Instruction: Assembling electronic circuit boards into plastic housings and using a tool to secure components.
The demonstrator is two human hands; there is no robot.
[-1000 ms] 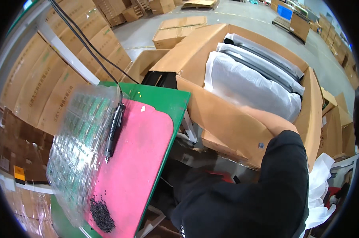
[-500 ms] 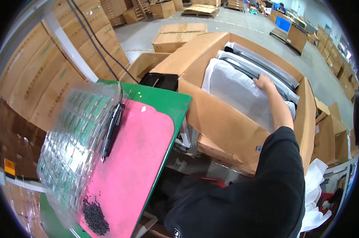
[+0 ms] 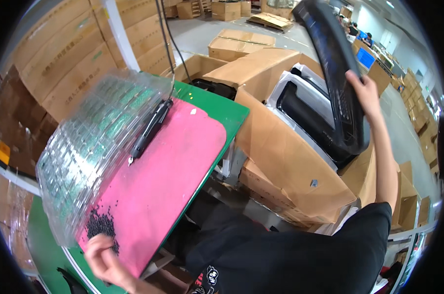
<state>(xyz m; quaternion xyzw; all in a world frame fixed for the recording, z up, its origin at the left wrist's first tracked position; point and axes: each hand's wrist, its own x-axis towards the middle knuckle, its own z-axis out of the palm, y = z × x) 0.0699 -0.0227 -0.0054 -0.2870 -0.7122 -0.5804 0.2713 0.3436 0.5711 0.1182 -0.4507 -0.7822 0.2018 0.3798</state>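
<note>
My right hand grips the edge of a long black plastic housing, held upright and tilted above the open cardboard box. Inside the box lies another black housing among white foam wrapping sheets. At the left, my left hand is at the near side of a pile of small black screws on the pink mat. Its fingers are curled together; anything between them is too small to make out. A black electric screwdriver lies on the mat, beside the clear plastic trays.
Clear trays with green boards cover the left of the green table. A cable hangs to the screwdriver. Stacked cartons stand behind. Another carton sits on the floor beyond the box. People work far off.
My right hand has lifted a black housing out of the box. My left hand has come into view at the screw pile. The view has shifted, and the foam is pulled aside.
</note>
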